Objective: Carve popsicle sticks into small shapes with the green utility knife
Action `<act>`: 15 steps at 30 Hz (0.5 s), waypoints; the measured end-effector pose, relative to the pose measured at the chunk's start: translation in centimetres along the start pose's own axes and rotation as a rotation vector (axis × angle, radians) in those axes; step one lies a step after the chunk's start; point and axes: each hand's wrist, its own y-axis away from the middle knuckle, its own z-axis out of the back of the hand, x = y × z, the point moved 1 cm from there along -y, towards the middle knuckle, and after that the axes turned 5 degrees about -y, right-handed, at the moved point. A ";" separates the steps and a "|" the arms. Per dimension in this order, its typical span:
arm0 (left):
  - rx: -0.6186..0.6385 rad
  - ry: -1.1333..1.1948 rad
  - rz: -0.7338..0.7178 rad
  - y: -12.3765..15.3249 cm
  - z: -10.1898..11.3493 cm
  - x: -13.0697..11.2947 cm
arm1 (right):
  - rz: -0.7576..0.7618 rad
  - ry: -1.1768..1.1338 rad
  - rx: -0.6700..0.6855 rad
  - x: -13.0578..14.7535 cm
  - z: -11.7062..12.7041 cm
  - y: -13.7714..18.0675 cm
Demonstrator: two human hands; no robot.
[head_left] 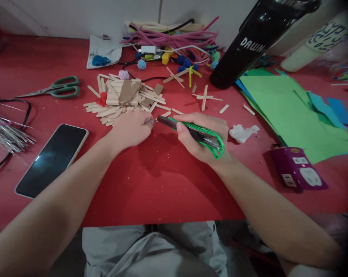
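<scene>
My right hand [204, 134] is closed round a green and black utility knife [195, 134], its blade tip pointing left. My left hand [132, 129] lies knuckles up on the red table [150, 184], fingers curled and pinching a small thing right at the blade tip; what it holds is hidden. Just beyond my left hand is a pile of wooden craft sticks [122, 100] with pieces of brown cardboard on top. Loose sticks glued into crosses [204, 97] lie behind my right hand.
A phone [52, 159] lies face up at the left, scissors [57, 89] behind it, silver tinsel [3, 132] at the left edge. Green and blue paper sheets [289, 111], a purple power adapter [296, 169], a crumpled white scrap [243, 132], a black bottle [248, 46], pink cords and pom-poms [174, 42] fill the right and back.
</scene>
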 end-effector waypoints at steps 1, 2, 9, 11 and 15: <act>0.000 0.001 -0.004 0.0 0.0 0.0 | -0.001 0.001 0.000 0.0 0.0 0.0; -0.001 0.001 -0.005 0.0 0.0 0.0 | -0.004 0.007 0.001 0.0 0.0 0.0; -0.011 -0.002 0.003 0.0 -0.1 0.1 | -0.009 0.017 0.027 0.4 0.1 -0.1; -0.012 -0.010 0.004 0.0 -0.1 0.1 | -0.005 0.011 0.030 0.4 0.1 0.0; -0.007 -0.008 -0.003 -0.1 -0.2 0.1 | 0.004 0.013 0.021 0.2 0.1 0.1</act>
